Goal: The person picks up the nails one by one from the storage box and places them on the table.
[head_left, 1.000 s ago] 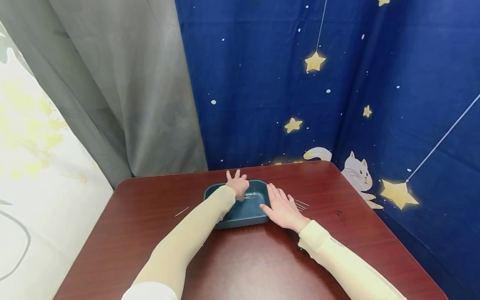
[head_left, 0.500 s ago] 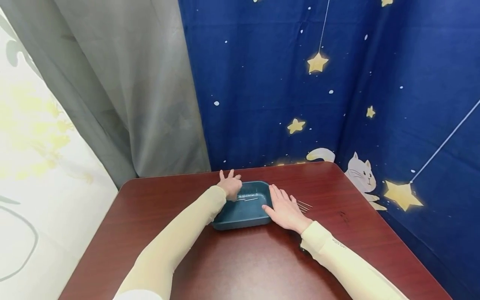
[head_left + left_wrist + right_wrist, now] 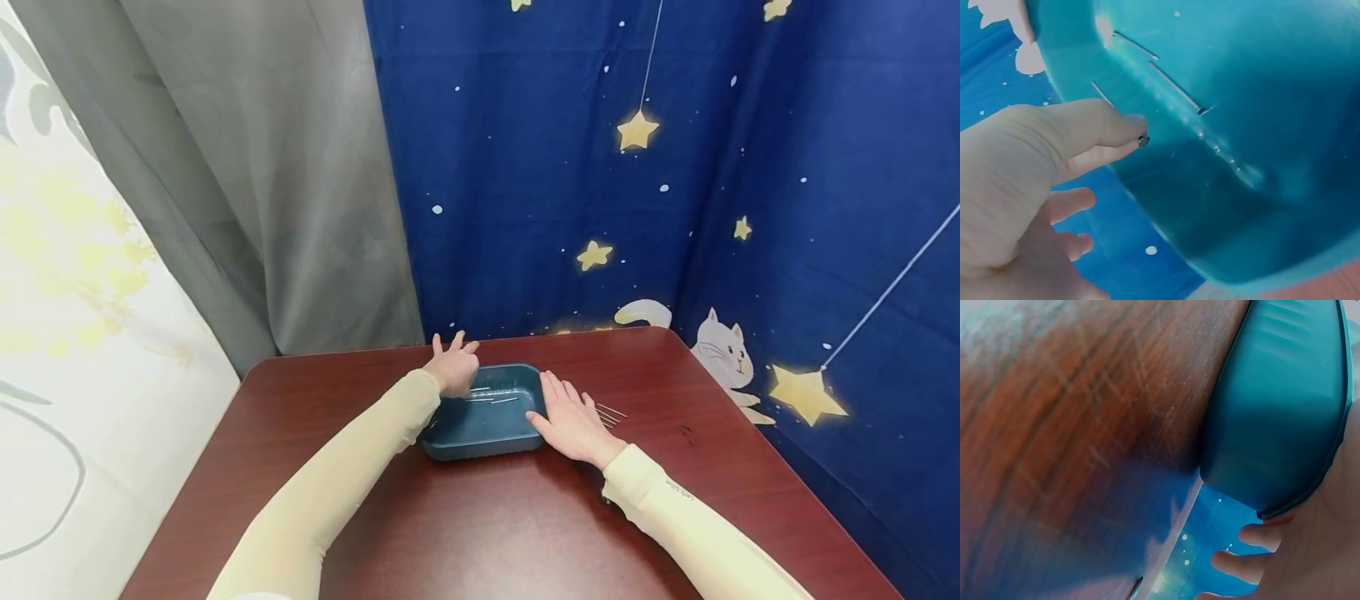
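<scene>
My left hand (image 3: 452, 371) hovers over the back left rim of a teal bin (image 3: 480, 448). In the left wrist view, its thumb and forefinger pinch a nail (image 3: 1143, 141), whose head pokes out at the fingertips; the other fingers are spread. Inside the bin lie a short nail (image 3: 1137, 45) and a longer nail (image 3: 1175, 87), apart from each other. My right hand (image 3: 572, 423) rests against the bin's right side with fingers straight, its thumb by the rim. Several thin nails (image 3: 611, 415) lie on the table just beyond that hand, partly hidden by it.
The bin stands near the back edge of a dark red wooden table (image 3: 480, 533). Behind the table hang a grey curtain (image 3: 330, 208) and a blue star-patterned curtain (image 3: 525, 167). My left sleeve (image 3: 330, 492) crosses the table's left half.
My left hand has drawn left and slightly back from the bin's middle to its rim. My right hand stays at the bin's side. A nail on the left of the table is now out of sight.
</scene>
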The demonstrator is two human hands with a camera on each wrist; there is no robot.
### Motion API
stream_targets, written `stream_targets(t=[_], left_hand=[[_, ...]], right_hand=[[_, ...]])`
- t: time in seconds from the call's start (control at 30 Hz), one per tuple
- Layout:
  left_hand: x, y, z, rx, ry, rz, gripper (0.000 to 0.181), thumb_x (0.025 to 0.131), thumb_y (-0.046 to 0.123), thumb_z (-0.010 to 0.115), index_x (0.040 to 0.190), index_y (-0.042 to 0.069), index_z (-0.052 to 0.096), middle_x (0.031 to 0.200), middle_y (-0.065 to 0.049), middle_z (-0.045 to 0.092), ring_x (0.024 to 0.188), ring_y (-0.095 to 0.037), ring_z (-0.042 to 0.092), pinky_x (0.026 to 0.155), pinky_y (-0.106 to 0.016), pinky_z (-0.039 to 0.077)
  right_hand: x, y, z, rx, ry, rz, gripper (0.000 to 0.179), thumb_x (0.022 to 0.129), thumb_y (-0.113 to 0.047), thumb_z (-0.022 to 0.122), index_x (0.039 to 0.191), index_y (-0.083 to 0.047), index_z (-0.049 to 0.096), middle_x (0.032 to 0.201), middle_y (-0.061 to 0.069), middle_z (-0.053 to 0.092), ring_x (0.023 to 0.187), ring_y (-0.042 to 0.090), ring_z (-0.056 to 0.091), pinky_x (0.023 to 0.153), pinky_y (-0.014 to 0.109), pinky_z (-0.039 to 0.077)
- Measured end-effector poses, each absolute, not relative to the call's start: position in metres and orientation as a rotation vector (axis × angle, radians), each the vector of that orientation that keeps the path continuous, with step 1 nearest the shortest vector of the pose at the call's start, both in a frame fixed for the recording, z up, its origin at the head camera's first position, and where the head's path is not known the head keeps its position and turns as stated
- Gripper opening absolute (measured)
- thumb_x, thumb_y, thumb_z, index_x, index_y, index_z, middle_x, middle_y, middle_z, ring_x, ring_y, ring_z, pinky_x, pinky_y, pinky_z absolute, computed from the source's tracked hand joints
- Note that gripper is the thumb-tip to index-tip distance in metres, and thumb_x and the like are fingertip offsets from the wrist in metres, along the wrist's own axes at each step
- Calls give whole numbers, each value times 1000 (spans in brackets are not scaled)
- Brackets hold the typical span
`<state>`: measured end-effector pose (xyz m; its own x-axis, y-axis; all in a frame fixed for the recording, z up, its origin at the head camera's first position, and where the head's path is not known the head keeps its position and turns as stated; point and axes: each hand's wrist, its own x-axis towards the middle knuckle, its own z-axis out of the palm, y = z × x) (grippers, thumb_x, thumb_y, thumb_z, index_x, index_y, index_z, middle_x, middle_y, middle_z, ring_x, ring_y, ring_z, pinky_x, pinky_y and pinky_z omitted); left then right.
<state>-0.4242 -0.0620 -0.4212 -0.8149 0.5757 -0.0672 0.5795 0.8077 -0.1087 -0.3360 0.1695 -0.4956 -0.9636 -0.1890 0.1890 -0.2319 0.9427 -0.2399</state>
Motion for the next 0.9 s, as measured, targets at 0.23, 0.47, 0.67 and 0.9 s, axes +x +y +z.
stream_targets(t=[0.23, 0.47, 0.67, 0.9], left_hand=[[-416, -77, -414, 1009, 3003, -138, 24, 75, 18, 68, 57, 30, 58, 149, -7, 27, 138, -40, 5, 94, -74, 2], [-410, -99, -414, 1020, 3039, -61, 17, 78, 17, 65, 64, 28, 65, 150, -7, 23, 138, -40, 2, 95, -73, 0], [-399, -119, -401, 1001, 3128, 9, 22, 76, 20, 70, 59, 29, 60, 150, -9, 24, 138, -40, 1, 96, -73, 1], [-393, -145, -396, 966, 3215, 66, 20, 74, 20, 71, 60, 30, 61, 148, -12, 27, 138, -42, 4, 94, -74, 1]], right_hand=[[-336, 170, -498, 312, -2925, 381, 88, 83, -73, 29, 148, -15, 15, 152, 3, 20, 136, 27, 24, 100, 60, 23], [-335, 170, -499, 310, -2924, 380, 90, 82, -76, 24, 148, -15, 15, 152, 2, 20, 136, 26, 24, 100, 60, 23], [-336, 170, -499, 311, -2918, 368, 88, 83, -73, 29, 148, -15, 16, 151, 3, 21, 135, 26, 25, 100, 60, 24], [-337, 169, -498, 318, -2924, 366, 87, 84, -72, 29, 148, -15, 14, 152, 2, 20, 135, 28, 26, 100, 61, 24]])
